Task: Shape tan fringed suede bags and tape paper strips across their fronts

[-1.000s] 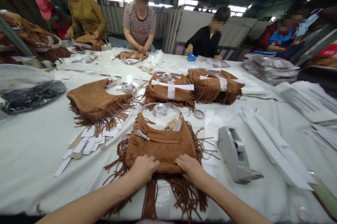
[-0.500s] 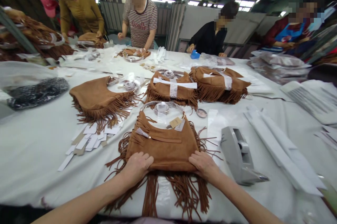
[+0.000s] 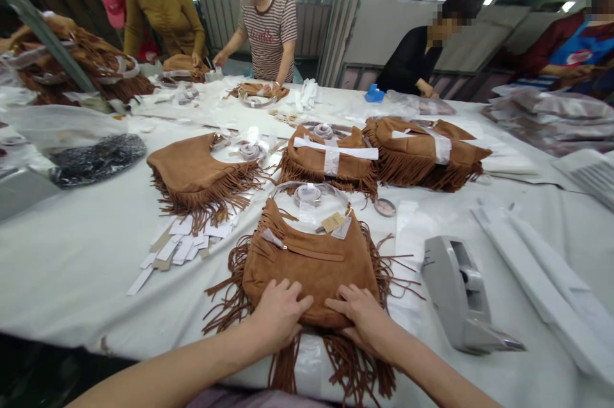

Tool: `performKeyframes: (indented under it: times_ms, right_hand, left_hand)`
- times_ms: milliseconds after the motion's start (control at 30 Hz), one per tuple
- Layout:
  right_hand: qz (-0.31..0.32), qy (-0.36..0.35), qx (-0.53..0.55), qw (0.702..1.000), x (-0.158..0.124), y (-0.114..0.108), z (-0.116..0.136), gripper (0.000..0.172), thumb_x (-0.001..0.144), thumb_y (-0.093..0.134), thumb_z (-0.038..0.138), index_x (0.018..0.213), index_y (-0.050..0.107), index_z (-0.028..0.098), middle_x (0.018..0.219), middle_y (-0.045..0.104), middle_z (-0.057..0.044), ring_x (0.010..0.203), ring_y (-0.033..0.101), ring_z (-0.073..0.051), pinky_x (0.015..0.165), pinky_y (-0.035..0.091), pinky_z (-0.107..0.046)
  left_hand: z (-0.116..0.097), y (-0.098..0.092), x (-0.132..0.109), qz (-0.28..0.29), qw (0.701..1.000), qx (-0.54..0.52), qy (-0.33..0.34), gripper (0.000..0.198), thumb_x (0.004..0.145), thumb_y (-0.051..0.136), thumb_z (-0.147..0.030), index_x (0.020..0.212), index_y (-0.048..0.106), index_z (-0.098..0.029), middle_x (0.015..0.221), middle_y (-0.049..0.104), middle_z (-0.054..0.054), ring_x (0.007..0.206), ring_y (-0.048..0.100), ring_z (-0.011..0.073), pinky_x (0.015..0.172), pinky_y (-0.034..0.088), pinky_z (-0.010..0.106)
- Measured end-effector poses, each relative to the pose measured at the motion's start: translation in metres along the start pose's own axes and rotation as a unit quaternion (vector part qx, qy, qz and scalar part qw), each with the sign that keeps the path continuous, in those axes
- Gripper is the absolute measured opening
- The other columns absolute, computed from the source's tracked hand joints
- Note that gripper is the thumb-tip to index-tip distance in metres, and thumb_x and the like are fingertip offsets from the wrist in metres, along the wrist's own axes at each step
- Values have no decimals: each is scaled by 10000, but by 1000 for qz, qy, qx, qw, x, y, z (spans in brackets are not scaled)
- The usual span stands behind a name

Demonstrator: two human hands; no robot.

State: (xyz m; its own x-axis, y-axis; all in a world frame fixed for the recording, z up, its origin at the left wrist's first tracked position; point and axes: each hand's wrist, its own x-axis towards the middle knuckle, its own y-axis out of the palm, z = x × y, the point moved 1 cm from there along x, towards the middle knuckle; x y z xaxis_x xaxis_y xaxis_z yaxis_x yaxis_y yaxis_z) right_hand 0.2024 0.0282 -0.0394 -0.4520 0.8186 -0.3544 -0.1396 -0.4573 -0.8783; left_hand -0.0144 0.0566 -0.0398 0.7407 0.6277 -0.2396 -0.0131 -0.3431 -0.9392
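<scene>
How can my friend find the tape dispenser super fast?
Find the big white table, then the fringed brown bag touched by the right hand. Just right of that hand sits the tape dispenser: chunky and grey, unlike the long white strips beside it.

Left hand and right hand closer together on bag

Head-worn, facing forward and down.
Looking from close behind and above the fingers, out across the table beyond, seemingly blurred farthest off.
</scene>
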Motion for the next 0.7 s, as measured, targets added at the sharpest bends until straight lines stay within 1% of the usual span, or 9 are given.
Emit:
performKeyframes:
  times_ms: [67, 167, 300, 367, 433, 500, 567, 633, 700]
  right_hand:
    - [13, 4, 0, 1000, 6, 3, -5, 437, 728, 681, 298, 1153, 591, 355, 1060, 564, -51, 963, 508, -258, 768, 341, -376]
    - [33, 10, 2, 999, 15, 7, -11, 436, 690, 733, 394, 1110, 623, 357, 1038, 586, -50, 949, 529, -267, 754, 360, -371]
    - [27, 1, 29, 999, 25, 7, -16, 293, 750, 682, 439, 1017, 663, 320, 951, 612, -39, 904, 561, -237, 739, 390, -329]
    - [20, -7, 45, 999, 28, 4, -16, 239, 789, 645, 435, 983, 669, 297, 910, 619, -34, 887, 575, -221, 734, 400, -306]
    - [14, -7, 55, 998, 28, 1, -16, 225, 808, 627, 427, 975, 666, 282, 888, 621, -30, 885, 584, -214, 726, 406, -291]
    - [5, -2, 59, 998, 26, -1, -15, 232, 823, 609, 427, 1001, 655, 285, 894, 620, -28, 900, 586, -215, 730, 412, -288]
    - [-7, 7, 52, 999, 24, -1, -11, 268, 823, 607, 441, 1041, 637, 288, 923, 614, -33, 926, 580, -224, 751, 419, -302]
    - [-14, 17, 33, 999, 24, 1, -3, 354, 786, 643, 472, 1077, 615, 274, 963, 603, -49, 941, 568, -242, 778, 424, -332]
    - [-18, 14, 13, 1000, 26, 3, 10, 490, 716, 702, 494, 1123, 586, 248, 1014, 588, -74, 945, 552, -261, 797, 424, -366]
  left_hand:
    - [-8, 1, 8, 10, 1000, -9, 11, 297, 796, 589, -339, 1054, 580, -193, 1030, 567, 109, 943, 531, 296, 746, 475, 451]
    - [-10, 6, 20, 26, 1000, -16, 2, 178, 808, 529, -221, 950, 618, -162, 959, 592, 121, 869, 565, 275, 668, 489, 394]
    - [-3, 6, 28, 34, 999, -32, -21, 198, 836, 468, -198, 900, 654, -174, 902, 619, 121, 805, 602, 269, 619, 492, 368]
    - [1, 2, 30, 34, 998, -36, -29, 202, 829, 480, -209, 903, 666, -181, 884, 628, 118, 792, 618, 271, 623, 500, 373]
    - [4, -3, 31, 35, 998, -38, -27, 195, 816, 502, -223, 913, 668, -189, 866, 634, 108, 777, 629, 269, 629, 507, 375]
    - [6, -5, 32, 37, 998, -38, -26, 185, 813, 515, -236, 914, 664, -194, 853, 638, 97, 764, 633, 266, 631, 510, 375]
    - [4, -1, 32, 34, 998, -37, -27, 177, 817, 518, -234, 923, 653, -190, 875, 639, 98, 791, 630, 272, 639, 510, 379]
    - [-2, 6, 28, 22, 999, -30, -29, 184, 840, 489, -204, 943, 637, -171, 915, 631, 112, 837, 614, 278, 653, 508, 386]
    - [-9, 14, 21, -9, 999, -21, -23, 220, 867, 445, -176, 1006, 611, -140, 963, 617, 131, 886, 587, 279, 695, 503, 402]
